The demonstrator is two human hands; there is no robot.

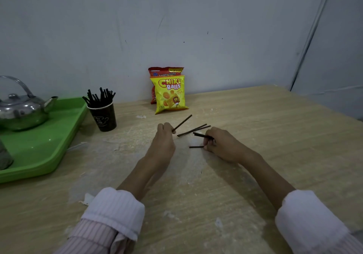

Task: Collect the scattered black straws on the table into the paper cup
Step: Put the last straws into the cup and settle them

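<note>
A black paper cup (103, 117) stands at the left of the table, with several black straws (99, 97) upright in it. My left hand (164, 141) pinches the near end of one black straw (182, 123) that slants up to the right. My right hand (222, 144) grips a black straw (201, 135), and another straw (196, 147) pokes out under its fingers. Two more straws (193, 130) lie on the table between my hands.
A green tray (49, 147) at the left carries a metal kettle (21, 108). Two snack bags (170, 92) lean against the wall behind the straws. The wooden table (255, 116) has white smears on it.
</note>
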